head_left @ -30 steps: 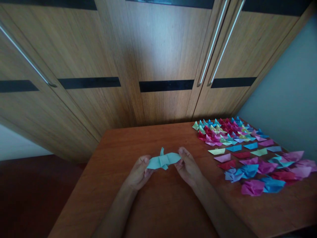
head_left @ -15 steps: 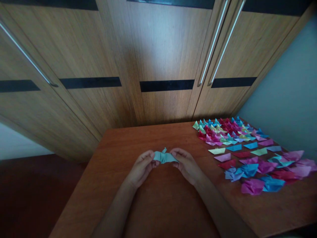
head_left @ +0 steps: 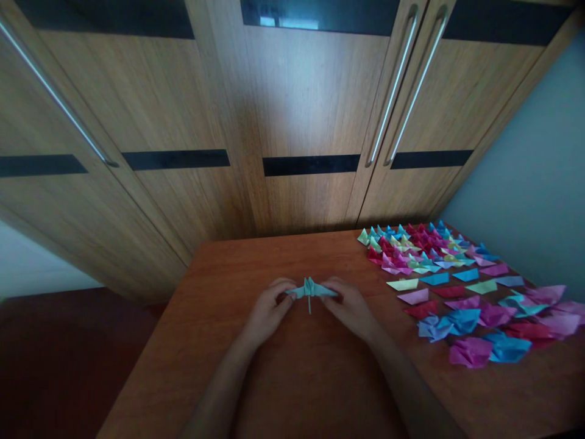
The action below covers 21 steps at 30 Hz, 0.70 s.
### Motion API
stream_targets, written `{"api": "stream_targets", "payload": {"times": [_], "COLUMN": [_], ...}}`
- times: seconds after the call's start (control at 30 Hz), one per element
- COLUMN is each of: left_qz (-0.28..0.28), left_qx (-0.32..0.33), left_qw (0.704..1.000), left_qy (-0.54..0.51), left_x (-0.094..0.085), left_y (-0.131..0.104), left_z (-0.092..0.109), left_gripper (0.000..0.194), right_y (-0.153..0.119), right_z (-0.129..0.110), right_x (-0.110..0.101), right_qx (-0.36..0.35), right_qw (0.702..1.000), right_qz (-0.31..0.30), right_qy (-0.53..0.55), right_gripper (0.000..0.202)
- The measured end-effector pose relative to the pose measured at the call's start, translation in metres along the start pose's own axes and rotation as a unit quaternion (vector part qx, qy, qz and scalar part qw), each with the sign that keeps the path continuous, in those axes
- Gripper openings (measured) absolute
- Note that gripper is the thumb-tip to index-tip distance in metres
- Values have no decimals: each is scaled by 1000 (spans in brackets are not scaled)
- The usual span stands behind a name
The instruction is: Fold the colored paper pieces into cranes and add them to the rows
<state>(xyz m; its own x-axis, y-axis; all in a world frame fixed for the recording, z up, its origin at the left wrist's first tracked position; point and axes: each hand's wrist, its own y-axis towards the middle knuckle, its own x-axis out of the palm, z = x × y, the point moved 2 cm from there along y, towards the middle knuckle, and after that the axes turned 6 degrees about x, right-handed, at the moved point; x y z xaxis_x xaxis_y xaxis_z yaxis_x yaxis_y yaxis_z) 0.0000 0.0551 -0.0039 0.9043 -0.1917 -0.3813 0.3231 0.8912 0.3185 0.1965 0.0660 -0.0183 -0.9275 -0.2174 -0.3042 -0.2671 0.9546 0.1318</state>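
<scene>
A pale teal folded paper piece point(head_left: 309, 288) is stretched between my hands, over the middle of the table. It has pleats at its centre, a side part toward each hand, and a thin strip pointing toward me. My left hand point(head_left: 269, 308) pinches its left end between thumb and fingers. The right end is pinched the same way by my right hand point(head_left: 351, 306).
The brown table point(head_left: 219, 268) bears rows of small colourful folded papers point(head_left: 420, 247) at the back right. Flat folded strips point(head_left: 436, 278) and larger crumpled-looking folded papers point(head_left: 470, 352) lie nearer. Wooden cabinet doors point(head_left: 301, 91) rise behind.
The teal paper has turned in my hands: its thin part pointed away from me before and now points toward me. My view has tilted slightly upward.
</scene>
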Motion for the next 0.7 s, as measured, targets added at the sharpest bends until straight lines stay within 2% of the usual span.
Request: {"api": "stream_targets", "payload": {"times": [0.13,0.23,0.43,0.53,0.6,0.7], "left_qz": [19,41,74,70,59,47], "left_qx": [28,54,74,80,79,57], "left_qw": [997,984,964,960,953,923], "left_qy": [73,164,245,258,288,378], "left_x": [0,1,3,4,4,2], "left_y": [-3,-5,-4,-4,-4,-5], "left_z": [4,6,7,11,16,25], "left_gripper": [19,20,18,19,20,20], "right_y": [-3,-6,-7,-8,-9,-10], "right_z": [-3,-3,-8,-8,-6,-2], "right_x": [-3,-4,-2,-1,0,3], "right_qx": [-75,-77,-98,-103,-79,-24], "right_qw": [965,941,928,925,919,916], "right_qz": [106,103,128,129,120,84], "right_qy": [-230,-313,-335,-343,-366,-392], "right_gripper": [17,24,35,30,26,25]}}
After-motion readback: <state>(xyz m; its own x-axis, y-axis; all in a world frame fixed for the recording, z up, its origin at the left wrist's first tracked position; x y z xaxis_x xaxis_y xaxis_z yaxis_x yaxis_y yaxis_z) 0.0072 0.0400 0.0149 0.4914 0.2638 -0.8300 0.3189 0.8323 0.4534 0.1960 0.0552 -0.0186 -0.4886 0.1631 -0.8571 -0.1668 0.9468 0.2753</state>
